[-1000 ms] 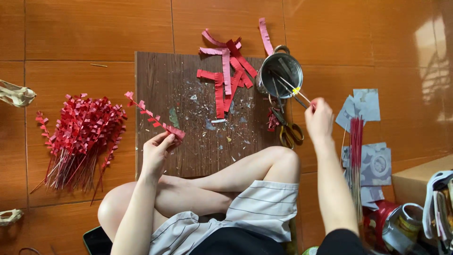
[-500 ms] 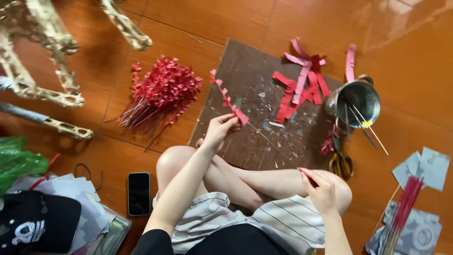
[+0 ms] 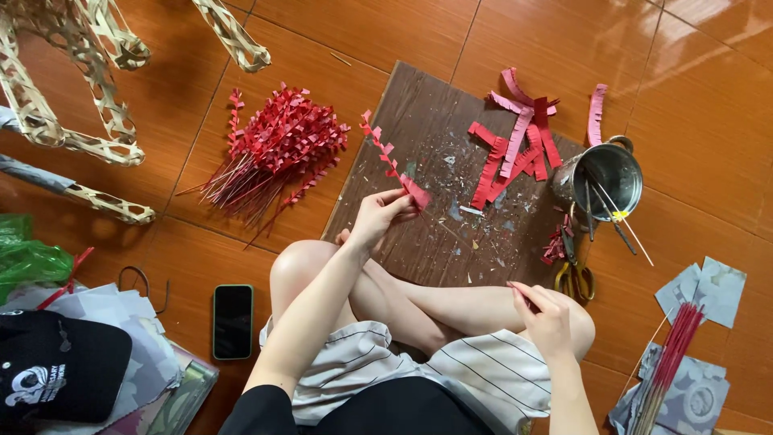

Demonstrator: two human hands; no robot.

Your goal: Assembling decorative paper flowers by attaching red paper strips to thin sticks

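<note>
— What has the left hand [image 3: 377, 217] got?

— It pinches the near end of a fringed red strip [image 3: 391, 163], fingers closed on it. The strip runs up and left over the brown board [image 3: 451, 234].

— And the right hand [image 3: 546, 316]?

— Curled shut over the knee, gripping the tip of a thin stick [image 3: 475, 246] that slants up toward the strip.

— What's around?

— A bundle of finished red stems [image 3: 274, 149] lies left of the board. Loose strips [image 3: 515, 141] are far right on it, beside a metal pot [image 3: 605, 177]. Scissors [image 3: 573, 270] lie below the pot, a phone [image 3: 233, 320] near left.
</note>
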